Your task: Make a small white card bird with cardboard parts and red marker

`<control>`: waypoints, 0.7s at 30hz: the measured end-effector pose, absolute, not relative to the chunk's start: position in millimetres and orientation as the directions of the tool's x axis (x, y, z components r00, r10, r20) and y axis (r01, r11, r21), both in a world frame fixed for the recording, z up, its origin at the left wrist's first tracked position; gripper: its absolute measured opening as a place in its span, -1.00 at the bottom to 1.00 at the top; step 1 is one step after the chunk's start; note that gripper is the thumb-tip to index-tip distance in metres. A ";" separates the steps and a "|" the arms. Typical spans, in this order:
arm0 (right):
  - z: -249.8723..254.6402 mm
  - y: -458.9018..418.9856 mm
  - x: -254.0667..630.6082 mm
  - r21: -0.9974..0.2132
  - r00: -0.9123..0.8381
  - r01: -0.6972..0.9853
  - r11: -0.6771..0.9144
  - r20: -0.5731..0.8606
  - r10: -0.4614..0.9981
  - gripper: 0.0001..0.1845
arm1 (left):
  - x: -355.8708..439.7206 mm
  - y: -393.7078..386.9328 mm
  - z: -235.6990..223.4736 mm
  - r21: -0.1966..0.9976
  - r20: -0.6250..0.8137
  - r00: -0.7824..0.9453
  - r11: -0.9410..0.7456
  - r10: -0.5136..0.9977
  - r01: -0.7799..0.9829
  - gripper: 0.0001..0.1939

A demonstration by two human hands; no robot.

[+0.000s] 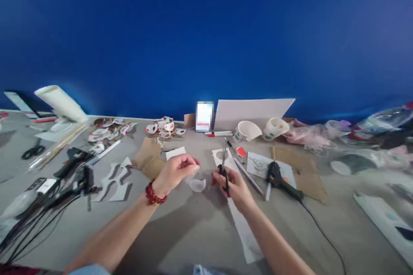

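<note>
In my right hand (232,184) is a pair of scissors (224,159) with dark handles; the blades point up and away from me. My left hand (177,173), with a red bead bracelet (155,193) at its wrist, is closed in a pinch on a small pale piece (192,175), partly hidden by the fingers. Just below the fingertips a white curved cut-out (198,185) lies on the table. A long white paper strip (243,232) runs under my right wrist, and another white sheet with a grey oval (222,155) lies behind the scissors.
A glue gun (275,175) with a cord rests on the right, beside paper cups (248,130) and a white board (251,114). Leftward are white wavy cut-outs (121,184), dark tools with cables (75,176), and piled bird-like pieces (165,126). A lit screen (204,116) stands at the back.
</note>
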State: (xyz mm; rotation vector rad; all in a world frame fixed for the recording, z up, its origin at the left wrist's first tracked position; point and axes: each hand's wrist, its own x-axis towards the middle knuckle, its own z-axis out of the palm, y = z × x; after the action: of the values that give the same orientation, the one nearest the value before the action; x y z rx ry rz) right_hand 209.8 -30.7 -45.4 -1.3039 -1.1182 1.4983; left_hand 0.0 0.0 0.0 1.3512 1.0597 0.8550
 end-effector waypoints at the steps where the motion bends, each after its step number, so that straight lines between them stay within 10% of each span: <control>1: -43.1 -34.1 207.3 -0.966 -0.107 -0.049 -0.253 -0.247 0.963 -0.65 | 4.7 -3.7 -4.7 0.994 -0.091 0.314 0.068 0.945 0.081 -0.83; 13: -42.9 -48.7 196.3 -0.985 -0.062 -0.103 -0.135 -0.129 0.990 -0.81 | 40.9 -38.2 -24.7 0.971 -0.169 0.236 0.203 0.957 -0.128 -0.81; 21: -28.4 -44.0 209.9 -0.977 -0.337 0.050 -0.208 -0.213 0.917 -0.92 | 23.0 -24.6 -9.9 0.978 -0.204 0.523 0.149 0.827 0.146 -0.87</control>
State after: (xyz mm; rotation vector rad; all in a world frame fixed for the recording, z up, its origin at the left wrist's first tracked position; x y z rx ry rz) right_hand 209.9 -44.0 -28.4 -1.1939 -1.3638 1.6263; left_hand 23.0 -24.6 -9.9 1.3585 0.9334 0.6092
